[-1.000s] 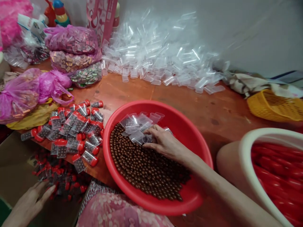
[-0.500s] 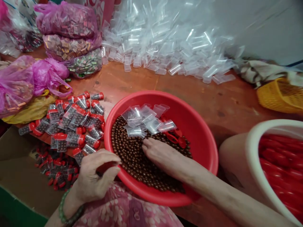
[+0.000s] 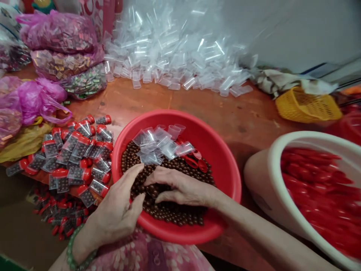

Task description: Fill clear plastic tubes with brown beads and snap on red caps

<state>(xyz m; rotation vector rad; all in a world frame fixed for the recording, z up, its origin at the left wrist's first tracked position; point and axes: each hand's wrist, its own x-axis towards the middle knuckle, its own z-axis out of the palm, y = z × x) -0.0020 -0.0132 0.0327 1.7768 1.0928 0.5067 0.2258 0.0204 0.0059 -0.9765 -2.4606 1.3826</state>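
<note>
A red basin [image 3: 231,165] holds many small glossy brown balls [image 3: 180,216]. Clear plastic tubes [image 3: 158,141] and a few red caps [image 3: 201,165] lie on top of the balls at the far side. My right hand [image 3: 177,184] is down in the balls, its fingers and thumb curled round some of them. At the basin's near left rim, my left hand [image 3: 121,205] is curved with thumb and fingers apart; nothing shows between them. Left of the basin lies a heap of filled tubes with red caps [image 3: 79,150].
A white tub [image 3: 262,177] of red caps [image 3: 318,195] stands on the right, a yellow basket [image 3: 307,107] behind it. Empty clear tubes [image 3: 175,56] are piled at the back. Pink bags [image 3: 59,34] sit back left. More filled tubes [image 3: 62,214] lie lower left, below the table edge.
My right hand has pulled back toward the left through the balls, its thumb now visible. My left hand has moved in over the rim toward it. The view has shifted right.
</note>
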